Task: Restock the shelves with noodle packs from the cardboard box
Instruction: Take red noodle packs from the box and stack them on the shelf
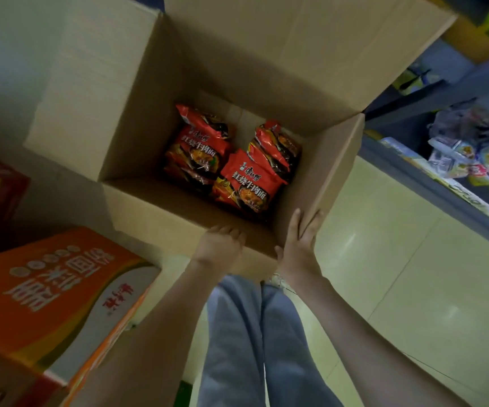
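Cardboard buckles easily: our left hand [219, 245], fingers curled over the near rim of the box [149, 207], and our right hand [299, 242], flat with straight fingers against its right corner, could fold that wall or tip it if we pull. Red packs [246, 183] lie on the floor inside, well below both hands, unheld.

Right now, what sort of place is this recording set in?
Probably a small grocery shop's aisle: a shelf of packaged goods on the right, an open cardboard box holding red noodle packs, and a printed orange carton on the left.
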Motion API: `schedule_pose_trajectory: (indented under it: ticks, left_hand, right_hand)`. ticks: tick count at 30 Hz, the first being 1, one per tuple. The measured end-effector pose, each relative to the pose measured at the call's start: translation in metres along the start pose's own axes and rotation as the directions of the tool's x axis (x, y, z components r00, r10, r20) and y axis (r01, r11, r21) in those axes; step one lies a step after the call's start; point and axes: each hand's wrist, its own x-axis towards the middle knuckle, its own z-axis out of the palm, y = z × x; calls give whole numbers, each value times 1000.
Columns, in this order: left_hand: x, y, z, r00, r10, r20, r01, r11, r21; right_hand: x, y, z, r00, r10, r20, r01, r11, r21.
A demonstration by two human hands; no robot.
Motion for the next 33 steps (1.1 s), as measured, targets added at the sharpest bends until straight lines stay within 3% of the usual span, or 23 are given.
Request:
schedule_pose_trajectory:
  ticks: [2,5,9,12,15,18,27,33]
  left_hand:
    - [-6,-18,-2,997,-71,14,70,997,8]
    - [-15,-44,-10,979,-106,174,107,994,1]
    - [-31,-69,-10,975,-198,103,194,980,52]
    - [-38,-75,-9,973,-212,90,215,976,-29]
    - [-42,-75,-7,963,-247,106,263,947,-187]
    - [-41,-75,-7,941,-301,157,333,907,-258]
    - [-46,-77,3,942,-323,95,336,883,-328]
    - [-63,-113,14,930,-366,37,358,875,-327]
  right_hand:
    - [2,-17,2,1000,-3,20,3,1000,-17]
    - [6,-41,5,998,-18,54,19,999,-28]
    - [14,-67,7,992,-88,92,93,994,-55]
    - [19,-81,9,985,-155,78,164,976,-140]
    - [26,-91,8,902,-431,-7,396,836,-380]
    - [43,-88,-4,807,-566,167,552,624,-552]
    - [76,-82,-30,730,-557,396,655,405,-638]
    - [83,-118,-9,701,-593,395,665,345,-662]
